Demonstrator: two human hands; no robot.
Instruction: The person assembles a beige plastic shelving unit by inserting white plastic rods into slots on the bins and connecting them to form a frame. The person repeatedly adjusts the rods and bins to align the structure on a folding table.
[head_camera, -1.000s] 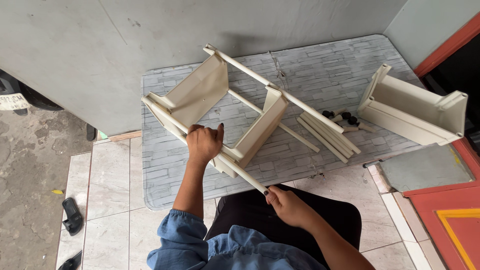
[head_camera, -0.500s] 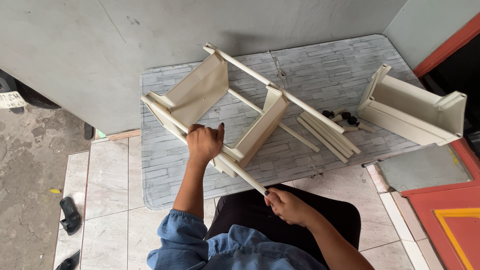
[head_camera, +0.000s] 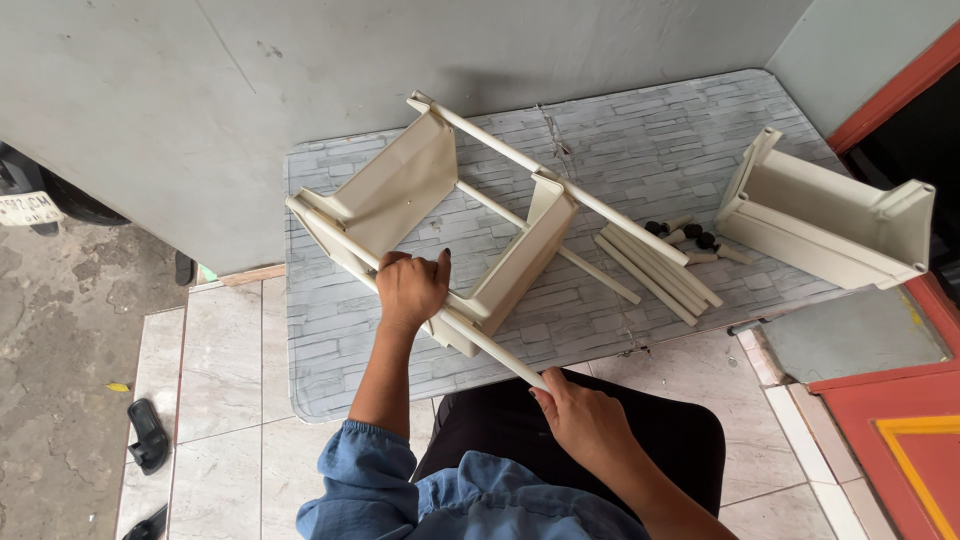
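Observation:
A cream plastic shelf frame (head_camera: 420, 190) lies on its side on a grey stone-pattern mat (head_camera: 640, 150): two shelf trays joined by long cream tubes. My left hand (head_camera: 410, 288) grips the near tube where it passes the first tray. My right hand (head_camera: 580, 420) holds the free lower end of that same tube (head_camera: 490, 345), close to my lap. A third cream shelf tray (head_camera: 830, 225) lies apart at the right. Several loose cream tubes (head_camera: 655, 270) lie bundled between the frame and that tray.
Small black caps (head_camera: 690, 235) and short cream pegs lie by the loose tubes. A grey wall stands behind the mat. A red doorframe (head_camera: 880, 90) and red mat are at right. Black sandals (head_camera: 148, 435) lie on the tiles at left.

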